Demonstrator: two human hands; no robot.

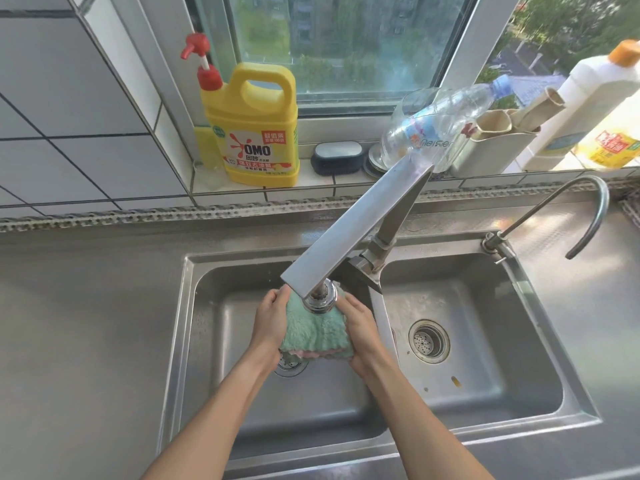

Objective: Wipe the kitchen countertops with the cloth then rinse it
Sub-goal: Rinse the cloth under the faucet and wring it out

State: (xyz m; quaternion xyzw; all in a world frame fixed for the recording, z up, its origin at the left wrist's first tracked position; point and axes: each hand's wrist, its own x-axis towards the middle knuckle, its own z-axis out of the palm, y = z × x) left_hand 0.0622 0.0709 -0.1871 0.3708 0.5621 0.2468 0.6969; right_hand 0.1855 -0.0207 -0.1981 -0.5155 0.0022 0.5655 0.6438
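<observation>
Now, left to right: the left hand is gripping the green cloth by its left edge, the cloth is hanging under the faucet head over the left sink basin, and the right hand is clasping its right side.

White tiled wall, daylit window above tiled sill, steel double sink.

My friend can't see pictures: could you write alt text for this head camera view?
Two hands, left and right, hold a green cloth under the tap over the left sink basin. A yellow detergent jug stands on the windowsill.
</observation>
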